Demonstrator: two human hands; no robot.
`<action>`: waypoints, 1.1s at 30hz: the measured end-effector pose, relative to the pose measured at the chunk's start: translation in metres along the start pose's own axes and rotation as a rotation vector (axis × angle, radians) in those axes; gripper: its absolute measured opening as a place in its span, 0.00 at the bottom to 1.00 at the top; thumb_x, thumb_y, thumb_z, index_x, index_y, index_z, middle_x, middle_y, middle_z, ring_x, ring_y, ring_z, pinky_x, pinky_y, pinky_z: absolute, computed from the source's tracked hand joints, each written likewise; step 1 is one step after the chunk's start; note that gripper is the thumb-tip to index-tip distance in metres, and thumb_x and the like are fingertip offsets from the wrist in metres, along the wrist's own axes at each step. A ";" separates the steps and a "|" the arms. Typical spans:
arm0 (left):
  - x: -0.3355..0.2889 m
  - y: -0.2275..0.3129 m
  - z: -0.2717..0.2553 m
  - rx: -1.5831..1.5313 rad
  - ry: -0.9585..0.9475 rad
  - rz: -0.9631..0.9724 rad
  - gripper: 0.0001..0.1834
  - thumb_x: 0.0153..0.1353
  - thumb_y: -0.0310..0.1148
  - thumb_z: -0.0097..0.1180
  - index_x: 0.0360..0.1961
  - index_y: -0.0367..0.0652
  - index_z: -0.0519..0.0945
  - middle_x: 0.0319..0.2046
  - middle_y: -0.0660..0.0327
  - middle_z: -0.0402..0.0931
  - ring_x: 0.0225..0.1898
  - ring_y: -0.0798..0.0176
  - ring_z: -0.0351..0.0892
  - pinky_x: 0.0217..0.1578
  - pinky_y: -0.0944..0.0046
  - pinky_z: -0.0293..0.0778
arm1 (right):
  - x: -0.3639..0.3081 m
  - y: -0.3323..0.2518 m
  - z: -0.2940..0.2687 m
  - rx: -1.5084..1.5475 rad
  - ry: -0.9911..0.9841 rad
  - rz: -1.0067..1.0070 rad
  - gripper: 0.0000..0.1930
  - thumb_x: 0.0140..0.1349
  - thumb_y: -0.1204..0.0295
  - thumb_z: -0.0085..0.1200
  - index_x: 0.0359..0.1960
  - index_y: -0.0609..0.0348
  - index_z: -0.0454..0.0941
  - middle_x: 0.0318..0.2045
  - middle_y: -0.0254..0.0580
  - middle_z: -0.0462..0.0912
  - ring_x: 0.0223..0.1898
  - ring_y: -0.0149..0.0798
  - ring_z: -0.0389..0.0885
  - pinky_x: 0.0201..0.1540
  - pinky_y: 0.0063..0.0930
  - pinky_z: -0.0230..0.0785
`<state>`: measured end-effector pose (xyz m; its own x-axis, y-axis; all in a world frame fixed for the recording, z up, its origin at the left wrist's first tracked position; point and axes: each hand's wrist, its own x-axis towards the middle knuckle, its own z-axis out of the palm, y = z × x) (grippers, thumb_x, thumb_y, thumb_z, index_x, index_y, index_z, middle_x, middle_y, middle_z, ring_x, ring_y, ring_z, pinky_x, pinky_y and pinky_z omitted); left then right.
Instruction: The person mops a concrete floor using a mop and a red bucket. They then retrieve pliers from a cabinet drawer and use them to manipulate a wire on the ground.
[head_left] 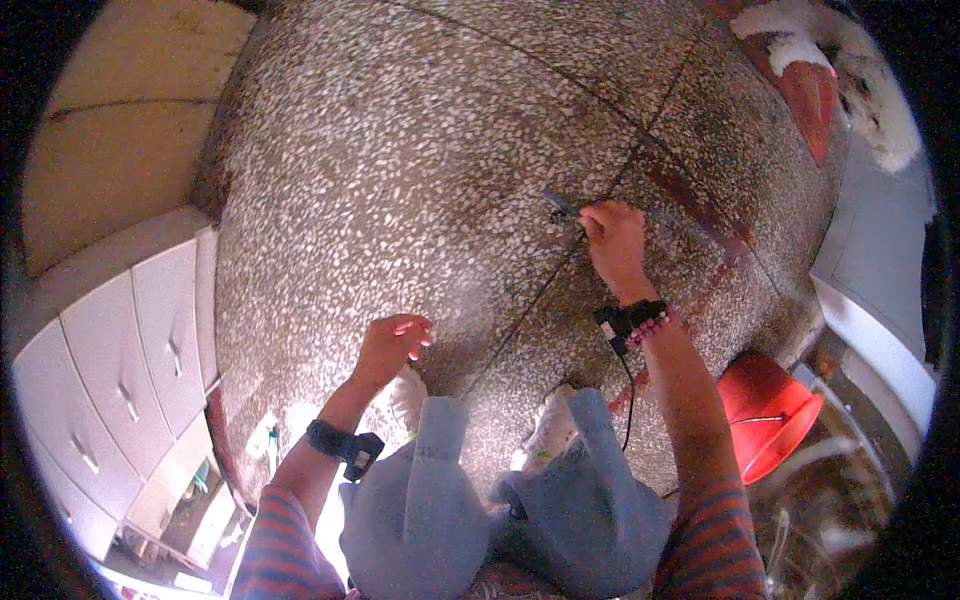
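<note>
My right hand (615,238) is closed round a small bluish-grey tool (557,203), reaching forward low over the speckled floor. The tool's thin end points left; the rest is hidden in the fingers, and its exact kind cannot be made out. My left hand (388,350) hovers in front of my left knee, fingers loosely bent and apart, with nothing visible in it. Both wrists wear a black strapped device, and a pink bead bracelet sits beside the right one.
The speckled stone floor (430,170) has dark joint lines. White drawers (120,370) stand at left. A red bucket (760,415) is near my right elbow. At far right lie a red object (808,105) and white fluffy material (880,105). A dark cable (630,400) hangs from my right wrist.
</note>
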<state>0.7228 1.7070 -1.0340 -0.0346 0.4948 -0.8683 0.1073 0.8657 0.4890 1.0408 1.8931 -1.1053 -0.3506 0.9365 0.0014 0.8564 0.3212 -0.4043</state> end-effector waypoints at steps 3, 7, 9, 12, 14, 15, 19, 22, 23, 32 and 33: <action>-0.035 -0.001 -0.022 -0.071 0.046 0.082 0.11 0.60 0.28 0.51 0.40 0.36 0.81 0.28 0.60 0.81 0.26 0.71 0.76 0.27 0.70 0.73 | -0.012 0.021 0.008 0.221 0.134 0.114 0.04 0.54 0.75 0.59 0.30 0.60 0.82 0.24 0.44 0.78 0.24 0.45 0.76 0.26 0.35 0.68; -0.106 -0.004 -0.053 -0.034 0.142 -0.050 0.10 0.62 0.28 0.49 0.40 0.37 0.81 0.29 0.59 0.81 0.28 0.70 0.77 0.27 0.71 0.73 | -0.017 -0.003 0.006 0.139 -0.021 0.151 0.05 0.53 0.68 0.57 0.30 0.52 0.81 0.29 0.41 0.80 0.31 0.47 0.77 0.35 0.42 0.65; -0.137 -0.005 -0.057 -0.053 0.182 -0.032 0.10 0.63 0.28 0.49 0.40 0.37 0.81 0.28 0.59 0.80 0.29 0.70 0.77 0.27 0.71 0.73 | -0.019 -0.025 0.007 0.014 -0.199 0.167 0.06 0.54 0.70 0.57 0.31 0.55 0.82 0.30 0.43 0.81 0.33 0.47 0.78 0.35 0.43 0.68; -0.183 -0.023 -0.056 -0.237 0.196 -0.031 0.11 0.64 0.29 0.49 0.40 0.34 0.80 0.28 0.58 0.80 0.30 0.70 0.78 0.28 0.70 0.74 | -0.040 -0.106 -0.003 0.373 -0.602 0.161 0.05 0.55 0.72 0.57 0.32 0.57 0.82 0.29 0.45 0.82 0.32 0.46 0.80 0.35 0.39 0.70; -0.217 -0.025 -0.049 -0.293 0.232 -0.036 0.11 0.64 0.29 0.49 0.40 0.33 0.80 0.28 0.58 0.80 0.30 0.70 0.78 0.28 0.70 0.74 | -0.053 -0.117 0.003 0.455 -0.428 0.131 0.07 0.55 0.73 0.58 0.34 0.61 0.82 0.29 0.47 0.82 0.29 0.43 0.81 0.34 0.34 0.71; -0.239 -0.027 -0.045 -0.319 0.243 -0.030 0.11 0.64 0.29 0.50 0.40 0.33 0.80 0.28 0.58 0.80 0.30 0.70 0.78 0.28 0.70 0.74 | -0.056 -0.117 -0.005 0.441 -0.343 0.216 0.07 0.55 0.73 0.59 0.34 0.62 0.82 0.29 0.47 0.83 0.29 0.42 0.81 0.34 0.33 0.71; -0.346 -0.065 -0.026 -0.437 0.375 -0.110 0.11 0.64 0.31 0.49 0.40 0.37 0.81 0.27 0.61 0.80 0.26 0.72 0.77 0.26 0.70 0.74 | -0.034 -0.181 -0.124 0.078 -0.594 0.085 0.09 0.58 0.71 0.58 0.36 0.64 0.82 0.31 0.45 0.82 0.34 0.41 0.80 0.36 0.33 0.71; -0.415 -0.083 -0.001 -0.501 0.469 -0.121 0.11 0.63 0.31 0.50 0.38 0.37 0.82 0.26 0.62 0.80 0.24 0.74 0.75 0.26 0.71 0.74 | -0.057 -0.146 -0.172 0.046 -0.543 0.022 0.10 0.58 0.70 0.58 0.38 0.63 0.82 0.32 0.46 0.83 0.35 0.42 0.80 0.37 0.35 0.72; -0.434 -0.090 0.005 -0.570 0.498 -0.132 0.11 0.62 0.31 0.50 0.38 0.37 0.82 0.26 0.63 0.80 0.24 0.74 0.75 0.26 0.71 0.74 | -0.062 -0.127 -0.185 0.037 -0.505 0.010 0.11 0.58 0.69 0.58 0.39 0.62 0.82 0.33 0.47 0.83 0.35 0.42 0.80 0.38 0.35 0.72; -0.554 -0.176 0.051 -0.790 0.610 -0.153 0.11 0.62 0.28 0.48 0.39 0.33 0.80 0.25 0.62 0.79 0.24 0.73 0.73 0.27 0.71 0.72 | -0.143 -0.149 -0.294 0.007 -0.767 0.151 0.10 0.56 0.74 0.59 0.38 0.66 0.81 0.30 0.38 0.83 0.31 0.30 0.78 0.37 0.24 0.70; -0.564 -0.191 0.058 -0.785 0.626 -0.158 0.11 0.62 0.29 0.48 0.39 0.34 0.80 0.25 0.62 0.79 0.24 0.73 0.74 0.27 0.71 0.73 | -0.151 -0.163 -0.295 -0.013 -0.776 0.130 0.10 0.56 0.74 0.59 0.38 0.66 0.81 0.30 0.38 0.83 0.31 0.30 0.78 0.37 0.24 0.70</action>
<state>0.7790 1.2582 -0.6425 -0.5300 0.1270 -0.8384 -0.6182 0.6189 0.4845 1.0661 1.7410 -0.7698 -0.4079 0.6026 -0.6859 0.9113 0.2221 -0.3468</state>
